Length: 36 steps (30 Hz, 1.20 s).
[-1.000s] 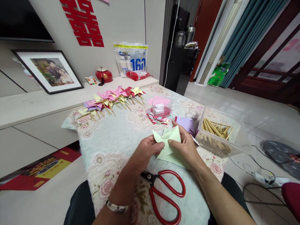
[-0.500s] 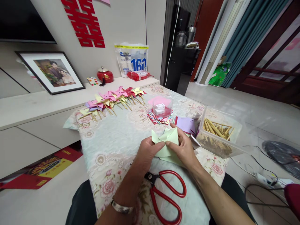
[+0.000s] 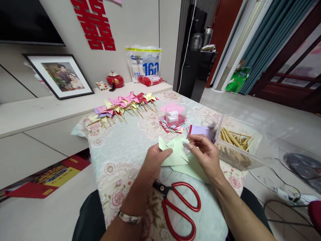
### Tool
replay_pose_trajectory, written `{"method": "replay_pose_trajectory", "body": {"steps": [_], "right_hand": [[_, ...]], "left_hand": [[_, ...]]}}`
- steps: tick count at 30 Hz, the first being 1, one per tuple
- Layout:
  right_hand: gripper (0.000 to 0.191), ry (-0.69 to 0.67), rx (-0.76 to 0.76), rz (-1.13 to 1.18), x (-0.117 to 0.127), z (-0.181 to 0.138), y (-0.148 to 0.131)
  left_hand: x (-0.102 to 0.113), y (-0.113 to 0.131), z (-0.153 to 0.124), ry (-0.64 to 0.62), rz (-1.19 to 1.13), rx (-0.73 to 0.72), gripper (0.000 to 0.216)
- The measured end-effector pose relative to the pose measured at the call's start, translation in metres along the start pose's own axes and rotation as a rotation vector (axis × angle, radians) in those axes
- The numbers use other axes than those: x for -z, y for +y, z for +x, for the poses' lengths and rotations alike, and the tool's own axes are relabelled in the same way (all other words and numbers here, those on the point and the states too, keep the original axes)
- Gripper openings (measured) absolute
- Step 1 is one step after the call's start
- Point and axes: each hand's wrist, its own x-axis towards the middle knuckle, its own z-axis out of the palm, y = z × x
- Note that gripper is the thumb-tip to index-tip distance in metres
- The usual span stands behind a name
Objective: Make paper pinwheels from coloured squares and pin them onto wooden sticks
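Note:
My left hand (image 3: 153, 162) pinches a pale green folded paper piece (image 3: 175, 154) at its left side, thumb on top. My right hand (image 3: 207, 154) touches the paper's right corner with its fingertips, fingers curled over it. More pale green paper (image 3: 194, 170) lies flat under both hands on the floral tablecloth (image 3: 120, 147). Red-handled scissors (image 3: 179, 207) lie shut just below my hands, near the table's front edge.
A row of finished paper pinwheels on sticks (image 3: 122, 105) lies at the far left. A small clear tub (image 3: 175, 115) sits on coloured paper squares (image 3: 173, 127). Purple sheets (image 3: 200, 130) and a clear box of wooden sticks (image 3: 235, 142) are at right. Cables (image 3: 283, 194) lie on the floor.
The green paper has come lower toward the table. My right hand has shifted from gripping its middle to touching its right corner; my left hand keeps hold.

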Motion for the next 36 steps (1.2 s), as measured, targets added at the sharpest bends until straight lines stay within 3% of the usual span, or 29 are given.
{"method": "replay_pose_trajectory", "body": {"steps": [2, 5, 10, 15, 22, 30, 36], "right_hand": [[0.011, -0.123, 0.117, -0.090, 0.003, 0.000, -0.004], [0.012, -0.313, 0.183, -0.150, 0.004, 0.000, -0.008], [0.022, -0.444, 0.242, -0.187, 0.003, 0.000, -0.004], [0.025, -0.486, 0.288, -0.173, 0.002, -0.001, 0.000], [0.016, -0.530, 0.275, -0.139, 0.005, 0.001, -0.002], [0.010, -0.570, 0.093, -0.161, 0.001, 0.002, -0.012], [0.014, -0.502, 0.026, -0.222, -0.004, -0.001, -0.012]], "left_hand": [[0.000, 0.003, -0.001, 0.004, 0.005, 0.000, 0.034], [0.000, 0.007, -0.002, 0.002, -0.003, -0.006, 0.029], [0.000, 0.013, -0.004, -0.006, -0.050, 0.038, 0.025], [-0.001, 0.017, -0.006, 0.004, -0.057, 0.059, 0.023], [0.000, 0.011, -0.004, -0.004, 0.006, 0.022, 0.021], [0.003, 0.001, 0.001, 0.021, 0.145, 0.000, 0.027], [0.003, -0.002, 0.001, -0.006, 0.128, 0.007, 0.029]]}}
